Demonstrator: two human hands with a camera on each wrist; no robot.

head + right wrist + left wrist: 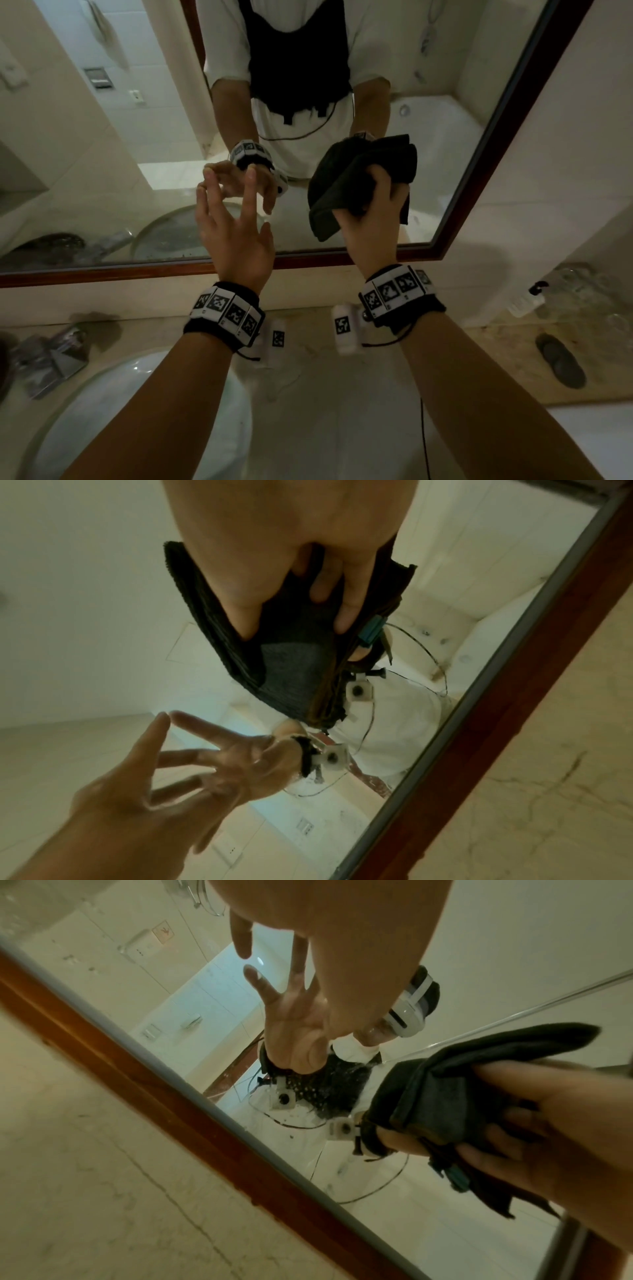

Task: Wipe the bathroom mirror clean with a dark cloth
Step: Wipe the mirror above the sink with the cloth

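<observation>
The mirror (102, 137) has a brown wooden frame (171, 270) and hangs above the counter. My right hand (373, 219) grips a bunched dark cloth (329, 212) and holds it against the glass near the mirror's lower right corner. In the right wrist view the fingers (349, 607) curl into the cloth (291, 656). My left hand (233, 226) is open with fingers spread, left of the cloth. Its index fingertip (161, 721) meets its own reflection on the glass. The left wrist view shows the left hand (342, 947), the cloth (445, 1096) and the right hand (565, 1123).
A white sink basin (102, 394) sits below my left arm in the marble countertop (342, 394). Plastic-wrapped items (51, 356) lie at the left. A dark oval object (558, 363), a pump bottle (524, 301) and glasses (575, 281) stand at the right.
</observation>
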